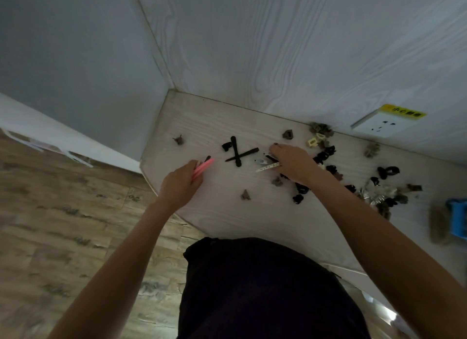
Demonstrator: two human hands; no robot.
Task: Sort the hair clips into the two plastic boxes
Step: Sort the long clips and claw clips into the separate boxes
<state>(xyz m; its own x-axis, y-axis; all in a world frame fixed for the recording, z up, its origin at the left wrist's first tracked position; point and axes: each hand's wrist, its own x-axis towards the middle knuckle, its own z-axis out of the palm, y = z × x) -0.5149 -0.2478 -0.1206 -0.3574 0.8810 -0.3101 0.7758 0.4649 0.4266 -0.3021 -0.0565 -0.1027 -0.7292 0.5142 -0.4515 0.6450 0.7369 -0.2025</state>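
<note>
The left hand (180,184) has its grip clamped on pink hair clips (202,168). The right hand (290,163) presses down on pale long clips (267,166) — whether its grip holds any, I cannot tell. Two black long clips (238,152) lie crossed between the hands on the table (227,212).

The left hand (180,184) holds long hair clips (202,168) over the counter (222,212) near its left edge. Just right of that hand, two long clips (238,152) lie crossed on the counter, with a small claw clip (226,146) touching them on the far side. The right hand (293,163) rests beyond them, its fingers on a flat clip (267,166). Behind that hand, near the wall, lies a small clip (287,134); just before it, another (277,181). To the right of the right hand a pile of claw clips (379,189) spreads along the counter. A wall socket (379,126) sits on the wall behind the pile. A plastic box (458,220) stands at the far right.
</note>
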